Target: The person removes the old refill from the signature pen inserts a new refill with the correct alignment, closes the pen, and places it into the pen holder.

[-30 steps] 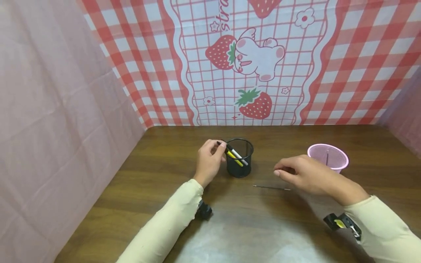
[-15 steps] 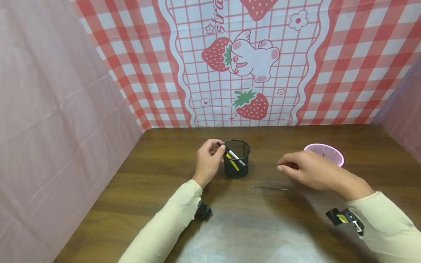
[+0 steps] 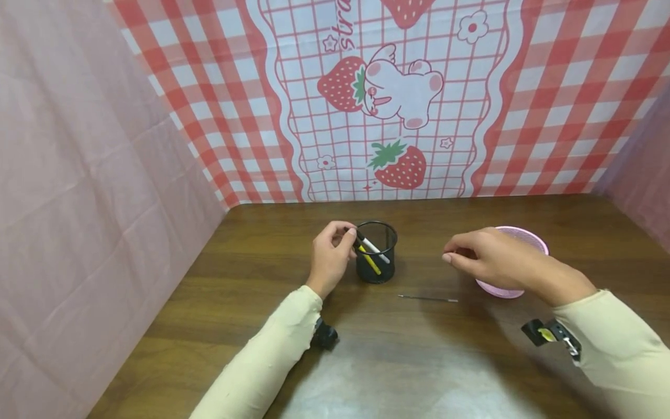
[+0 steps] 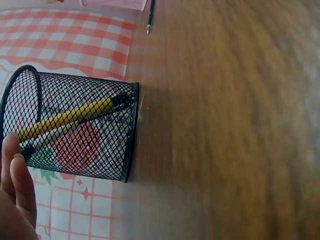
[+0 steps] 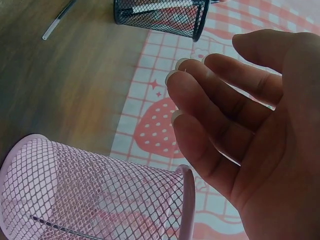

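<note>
My left hand (image 3: 331, 253) is at the rim of a black mesh pen cup (image 3: 377, 276), thumb and forefinger pinching the top end of a yellow marker (image 4: 67, 118). The marker leans inside the cup with its lower end near the base. Beside it leans a white marker (image 3: 373, 248) with a black end. My right hand (image 3: 489, 259) hovers in front of a pink mesh cup (image 5: 95, 192), fingers loosely bent and nothing between them. In the head view this hand hides much of the pink cup. A thin dark stick (image 5: 65, 228) lies inside that cup.
On the brown wooden table (image 3: 387, 355) lies a slim pen refill (image 3: 428, 299), between the two cups and nearer the front. A checked strawberry cloth (image 3: 398, 105) hangs at the back, and a pale pink cloth (image 3: 99, 192) closes off the left side.
My right hand has risen slightly, and the lower part of the pink cup now shows beneath it. The left hand stays at the black cup with the marker. The head view has shifted a little.
</note>
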Demonstrator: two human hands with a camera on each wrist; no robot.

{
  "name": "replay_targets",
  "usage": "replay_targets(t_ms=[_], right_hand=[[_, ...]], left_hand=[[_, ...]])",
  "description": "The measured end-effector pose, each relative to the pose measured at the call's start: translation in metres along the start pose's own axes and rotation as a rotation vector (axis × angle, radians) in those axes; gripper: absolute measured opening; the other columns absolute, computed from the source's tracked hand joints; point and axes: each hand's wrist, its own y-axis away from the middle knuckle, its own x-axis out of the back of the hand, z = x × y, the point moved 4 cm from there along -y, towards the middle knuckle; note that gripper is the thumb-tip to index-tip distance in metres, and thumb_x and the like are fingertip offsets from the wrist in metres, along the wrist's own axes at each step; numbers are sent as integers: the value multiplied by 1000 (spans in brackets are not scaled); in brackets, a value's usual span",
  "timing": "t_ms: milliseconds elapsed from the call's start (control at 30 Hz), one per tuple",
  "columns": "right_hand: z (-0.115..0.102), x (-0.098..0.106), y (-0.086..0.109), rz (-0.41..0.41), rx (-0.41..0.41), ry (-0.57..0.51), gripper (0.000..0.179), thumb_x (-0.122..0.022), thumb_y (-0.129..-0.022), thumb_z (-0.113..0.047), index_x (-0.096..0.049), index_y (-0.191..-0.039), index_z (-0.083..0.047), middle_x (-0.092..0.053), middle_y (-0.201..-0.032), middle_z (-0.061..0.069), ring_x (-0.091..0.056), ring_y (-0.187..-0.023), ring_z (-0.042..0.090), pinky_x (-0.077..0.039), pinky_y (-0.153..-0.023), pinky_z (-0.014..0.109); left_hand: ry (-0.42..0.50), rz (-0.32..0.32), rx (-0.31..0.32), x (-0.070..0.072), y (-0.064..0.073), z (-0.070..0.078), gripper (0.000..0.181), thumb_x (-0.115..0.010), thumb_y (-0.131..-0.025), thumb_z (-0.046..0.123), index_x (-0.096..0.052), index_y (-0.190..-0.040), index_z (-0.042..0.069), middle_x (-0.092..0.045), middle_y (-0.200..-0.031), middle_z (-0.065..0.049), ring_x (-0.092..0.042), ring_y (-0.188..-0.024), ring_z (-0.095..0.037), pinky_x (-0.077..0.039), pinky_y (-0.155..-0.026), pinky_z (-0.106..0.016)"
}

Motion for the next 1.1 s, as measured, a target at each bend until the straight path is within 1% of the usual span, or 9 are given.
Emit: replay_targets(t_ms=[67,167,333,433,600,733,833,933,1100], right_hand=[[0,0,-1,4,-2,6,12,-70,-96,-22,-75,-103,-14,-68,-88,-13,-60,-78,3,-56,-71,35],[1,0,-3,21,0,24,12,-71,-95,-22,-75,-103,-13,-69,-92,-10,-62,-81,6,-56,-73,38],[2,0,-7,61,19,42,12,-73,-93,-20,-75,-101,-12,-67,-92,-9,-59,-81,6,-55,-71,36],[2,-1,-9,79,40,30,10,-73,-93,-19,-75,-100,-13,-65,-92,-9,-59,-81,5,-55,-70,34],[4,-1,-12,128,38,57,5,-72,-92,-16,-75,-96,-14,-64,-90,-8,-59,-80,6,-55,-68,34],[8,2,-13,183,20,104,4,-71,-91,-13,-74,-93,-15,-63,-88,-8,-59,-78,7,-54,-67,35],[11,3,-14,201,2,123,4,-71,-91,-14,-74,-93,-15,-64,-90,-7,-60,-78,9,-53,-67,37],[16,1,-13,212,-4,141,5,-71,-90,-14,-74,-94,-14,-65,-91,-5,-62,-79,12,-54,-67,39],[22,0,-10,258,48,185,6,-74,-86,-13,-74,-92,-15,-64,-91,-5,-63,-79,12,-55,-66,40]], left_hand=[[0,1,-2,0,-3,-9,17,-58,-97,1,-65,-107,-11,-64,-89,-29,-60,-61,-45,-56,-53,-43],[-4,10,-17,1,-6,-21,17,-59,-97,3,-66,-107,-9,-65,-90,-26,-60,-62,-46,-56,-55,-50],[-6,26,-61,5,-8,-26,14,-62,-96,7,-69,-105,-2,-66,-89,-17,-62,-61,-41,-56,-54,-43],[-44,55,-112,8,-8,-26,12,-62,-95,5,-70,-102,-1,-64,-89,-11,-62,-60,-38,-56,-52,-37],[-192,95,-196,14,-12,-23,12,-61,-93,6,-70,-101,1,-60,-91,-5,-62,-60,-21,-53,-52,-28],[-298,110,-225,20,-16,-20,16,-61,-93,10,-69,-104,1,-60,-97,-4,-59,-67,-14,-53,-60,-27],[-386,121,-231,24,-19,-19,19,-61,-93,13,-70,-105,2,-60,-98,-3,-59,-74,-12,-53,-66,-28],[-491,112,-218,26,-21,-20,23,-60,-93,22,-71,-109,10,-60,-100,0,-60,-83,-11,-51,-69,-30],[-631,49,-181,26,-26,-24,32,-57,-95,35,-69,-120,19,-62,-116,3,-58,-103,-15,-46,-83,-38]])
